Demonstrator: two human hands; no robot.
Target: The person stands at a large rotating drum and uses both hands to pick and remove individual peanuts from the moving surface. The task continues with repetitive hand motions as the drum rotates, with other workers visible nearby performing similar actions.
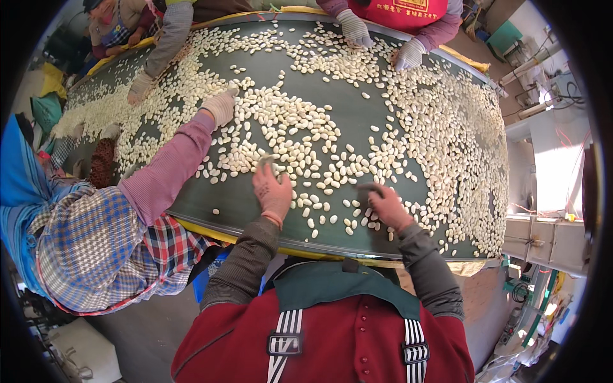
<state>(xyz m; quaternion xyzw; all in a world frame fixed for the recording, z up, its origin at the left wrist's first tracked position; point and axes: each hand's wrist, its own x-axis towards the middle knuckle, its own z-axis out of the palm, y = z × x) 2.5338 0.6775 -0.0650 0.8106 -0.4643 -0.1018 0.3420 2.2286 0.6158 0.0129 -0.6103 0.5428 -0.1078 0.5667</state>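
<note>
Many white beans (297, 115) lie spread and heaped on a dark green sorting belt (345, 103). My left hand (272, 191), in a pink glove with dark fingertips, reaches down onto the beans, its thumb apart from the fingers. To its right, my right hand (387, 206) wears a similar glove and is blurred; its fingers point left, low over the belt among scattered beans. Whether anything sits in that hand is hidden. Between both hands lie several loose beans (316, 206).
At left, a co-worker's gloved hand (220, 107) touches beans. Across the belt, another person's two gloved hands (355, 29) work in the beans. Another gloved hand (140, 88) reaches in at upper left. Yellow edging (210, 230) borders the near side; metal machinery (541, 230) stands right.
</note>
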